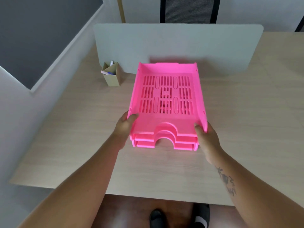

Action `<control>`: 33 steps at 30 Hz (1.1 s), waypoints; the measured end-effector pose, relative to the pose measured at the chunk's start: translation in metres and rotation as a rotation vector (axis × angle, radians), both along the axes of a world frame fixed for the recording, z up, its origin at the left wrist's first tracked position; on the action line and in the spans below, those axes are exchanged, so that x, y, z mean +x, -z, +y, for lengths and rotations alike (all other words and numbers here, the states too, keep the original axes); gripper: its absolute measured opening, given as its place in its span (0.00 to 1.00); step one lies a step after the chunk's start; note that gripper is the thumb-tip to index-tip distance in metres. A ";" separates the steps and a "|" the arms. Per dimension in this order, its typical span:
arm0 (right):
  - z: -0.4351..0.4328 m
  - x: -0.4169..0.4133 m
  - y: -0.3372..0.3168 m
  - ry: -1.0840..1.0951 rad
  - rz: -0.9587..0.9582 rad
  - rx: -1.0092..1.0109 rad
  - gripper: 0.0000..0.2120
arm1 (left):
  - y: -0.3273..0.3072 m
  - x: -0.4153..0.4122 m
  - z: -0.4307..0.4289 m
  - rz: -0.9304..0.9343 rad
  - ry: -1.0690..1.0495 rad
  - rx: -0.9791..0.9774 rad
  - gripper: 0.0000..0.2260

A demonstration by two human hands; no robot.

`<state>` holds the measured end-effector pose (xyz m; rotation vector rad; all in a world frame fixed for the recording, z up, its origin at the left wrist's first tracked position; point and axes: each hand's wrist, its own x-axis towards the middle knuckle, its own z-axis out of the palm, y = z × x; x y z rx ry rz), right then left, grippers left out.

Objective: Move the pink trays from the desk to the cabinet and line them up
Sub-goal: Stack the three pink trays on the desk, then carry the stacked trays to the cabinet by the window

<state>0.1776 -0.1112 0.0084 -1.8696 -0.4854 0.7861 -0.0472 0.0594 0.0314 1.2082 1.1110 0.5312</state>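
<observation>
A stack of three pink trays [167, 96] with slotted bottoms sits in the middle of the light wooden desk [82, 145]. Their notched front edges face me. My left hand [125, 125] grips the stack's near left corner, thumb on the top rim. At the near right corner, my right hand [207, 139] holds the side wall the same way. Whether the stack rests on the desk or is slightly raised I cannot tell. No cabinet is in view.
A small cardboard pen holder [112, 74] with pens stands at the back left of the desk. A grey divider panel [177, 45] runs along the desk's far edge, with a black chair [189, 9] behind it. My shoes [181, 218] show below the near edge.
</observation>
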 end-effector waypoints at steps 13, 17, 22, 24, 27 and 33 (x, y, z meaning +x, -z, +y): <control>-0.004 -0.022 0.003 0.034 0.293 0.129 0.42 | 0.036 0.001 -0.037 -0.073 -0.169 -0.040 0.22; 0.006 -0.011 -0.028 0.024 0.270 0.183 0.37 | -0.005 0.011 -0.022 -0.111 -0.161 -0.026 0.24; 0.023 0.005 -0.054 0.025 0.304 0.173 0.31 | -0.037 0.024 -0.004 -0.148 -0.150 -0.076 0.25; 0.023 0.006 -0.058 0.027 0.318 0.148 0.36 | -0.035 0.026 -0.005 -0.158 -0.144 -0.100 0.25; 0.021 0.007 -0.066 0.030 0.322 0.139 0.42 | -0.040 0.026 -0.009 -0.167 -0.175 -0.112 0.26; 0.011 0.016 -0.107 -0.047 0.304 0.213 0.42 | -0.084 0.028 -0.033 -0.189 -0.253 -0.015 0.27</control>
